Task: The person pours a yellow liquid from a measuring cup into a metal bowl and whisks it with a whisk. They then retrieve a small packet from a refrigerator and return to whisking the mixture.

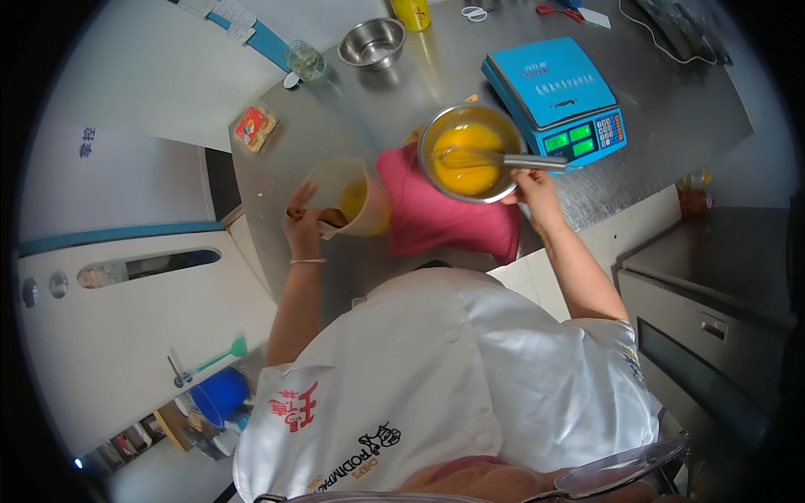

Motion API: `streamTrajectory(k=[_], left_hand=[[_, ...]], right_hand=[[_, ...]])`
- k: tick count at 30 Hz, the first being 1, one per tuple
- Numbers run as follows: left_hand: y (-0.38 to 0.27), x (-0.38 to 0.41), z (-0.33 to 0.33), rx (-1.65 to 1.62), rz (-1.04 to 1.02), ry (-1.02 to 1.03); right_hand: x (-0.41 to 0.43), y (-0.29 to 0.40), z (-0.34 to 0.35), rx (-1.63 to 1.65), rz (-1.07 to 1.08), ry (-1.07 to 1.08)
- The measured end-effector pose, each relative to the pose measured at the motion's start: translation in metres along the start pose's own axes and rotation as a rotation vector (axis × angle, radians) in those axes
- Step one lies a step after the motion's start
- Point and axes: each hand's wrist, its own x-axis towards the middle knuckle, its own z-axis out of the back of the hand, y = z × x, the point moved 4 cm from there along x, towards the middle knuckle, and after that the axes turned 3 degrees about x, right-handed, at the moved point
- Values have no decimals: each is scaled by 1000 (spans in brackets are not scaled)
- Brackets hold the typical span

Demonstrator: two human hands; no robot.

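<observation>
My left hand (304,220) is at the near-left side of a translucent plastic jug (373,204) and grips it where its handle would be. Yellow liquid (353,200) lies in the bottom of the jug. A brown wooden utensil (332,217) runs from my left hand to the jug's rim; which part the fingers press is unclear. My right hand (534,192) pinches the rim of a stainless steel bowl (429,173) holding a yellow egg-like liquid (462,139). A wire whisk (534,161) rests in that bowl, its handle lying across the rim above my fingers.
Beneath the bowl, a pink cloth (449,229) spreads to the steel table's (352,119) front edge. A blue digital scale (553,82) stands right. Farther back are an empty steel bowl (372,45), a glass jar (306,61), white scissors (475,14) and red-handled scissors (560,12). A food packet (255,129) lies left.
</observation>
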Motion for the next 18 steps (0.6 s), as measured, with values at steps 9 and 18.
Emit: streamTrajectory(k=[9, 18], left_hand=[[-60, 7, 13, 343, -179, 85], [-105, -4, -53, 908, -608, 227]], right_hand=[[-40, -86, -31, 33, -186, 43], [-55, -22, -47, -38, 42, 196]])
